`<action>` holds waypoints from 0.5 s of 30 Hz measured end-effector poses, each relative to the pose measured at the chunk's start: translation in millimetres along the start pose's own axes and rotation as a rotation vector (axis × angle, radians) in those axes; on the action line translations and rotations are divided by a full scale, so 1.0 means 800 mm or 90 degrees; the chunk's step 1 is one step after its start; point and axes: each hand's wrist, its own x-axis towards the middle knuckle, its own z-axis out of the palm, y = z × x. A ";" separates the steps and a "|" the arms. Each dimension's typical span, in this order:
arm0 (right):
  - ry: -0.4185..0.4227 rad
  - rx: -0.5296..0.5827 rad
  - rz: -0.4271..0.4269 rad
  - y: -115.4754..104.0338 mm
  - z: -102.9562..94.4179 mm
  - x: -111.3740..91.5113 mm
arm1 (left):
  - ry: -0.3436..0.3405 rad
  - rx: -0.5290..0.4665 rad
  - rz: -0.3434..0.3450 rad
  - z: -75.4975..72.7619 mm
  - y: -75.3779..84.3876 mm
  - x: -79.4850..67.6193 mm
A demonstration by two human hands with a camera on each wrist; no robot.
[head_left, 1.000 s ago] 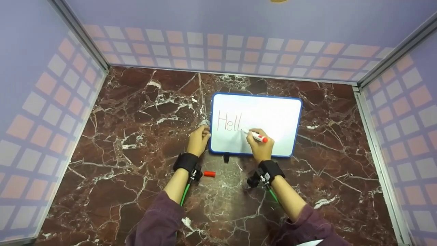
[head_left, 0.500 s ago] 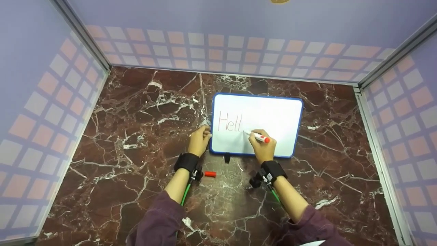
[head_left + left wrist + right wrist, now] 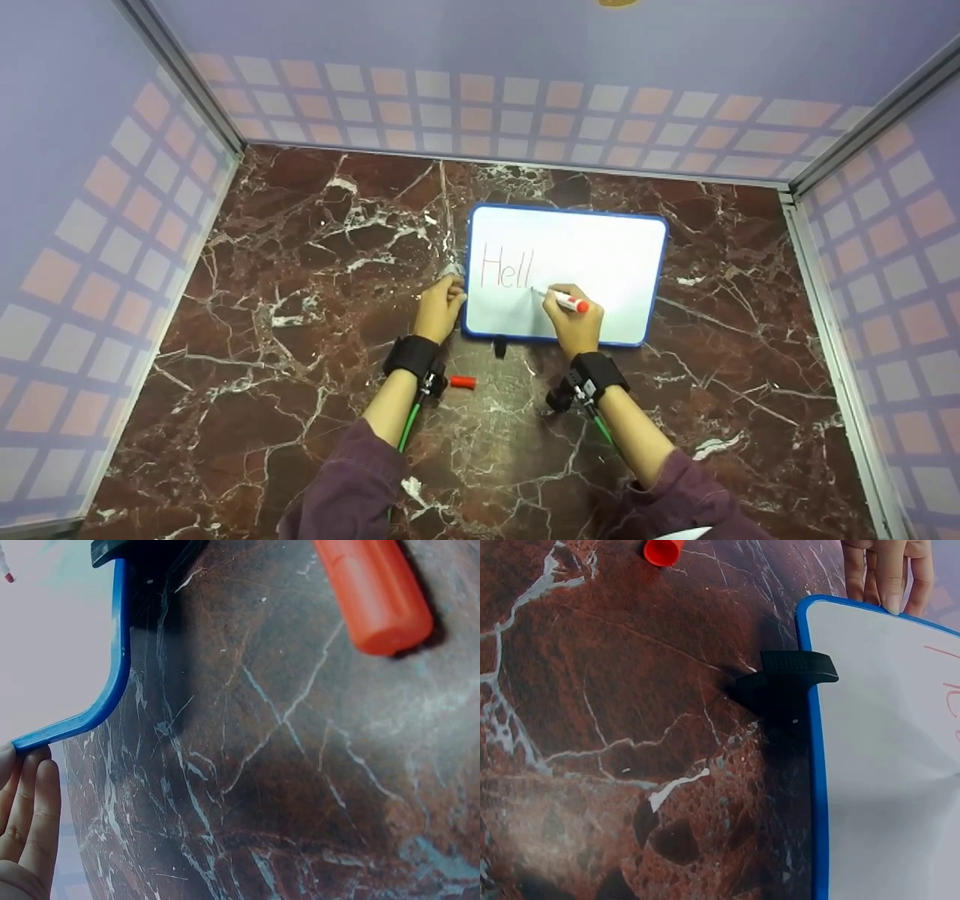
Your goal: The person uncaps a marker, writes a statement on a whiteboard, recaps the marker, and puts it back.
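The blue-framed whiteboard point(image 3: 592, 255) lies on the marble-patterned surface, with "Hell" written on it in red. My right hand point(image 3: 577, 322) pinches a white marker point(image 3: 564, 298) with a red end; its tip is right at the base of the last letter. My left hand point(image 3: 435, 311) holds the board's left edge, thumb point(image 3: 891, 592) on the frame and fingers at its outer side. In the left wrist view, those fingers point(image 3: 46, 802) meet the blue frame point(image 3: 116, 675) near a corner. My right hand is out of the right wrist view.
A red marker cap point(image 3: 462, 382) lies near my left wrist, below the board. A black clip-like piece point(image 3: 791, 671) sticks out from the board's near edge. Panels with pink and white squares point(image 3: 480, 120) wall in the surface at the back and both sides.
The marker tip has shifted slightly right off the end of the last letter's stroke, then a little back left, with my right hand. My left hand stays at the board's edge.
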 end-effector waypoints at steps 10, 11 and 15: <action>0.004 0.018 -0.009 -0.004 0.002 0.008 | -0.002 0.002 -0.003 0.003 -0.002 0.001; 0.005 0.017 -0.007 -0.004 0.002 0.008 | -0.002 0.002 -0.003 0.003 -0.002 0.001; 0.008 0.016 0.007 -0.005 0.001 0.012 | 0.000 0.005 -0.002 0.003 -0.002 0.002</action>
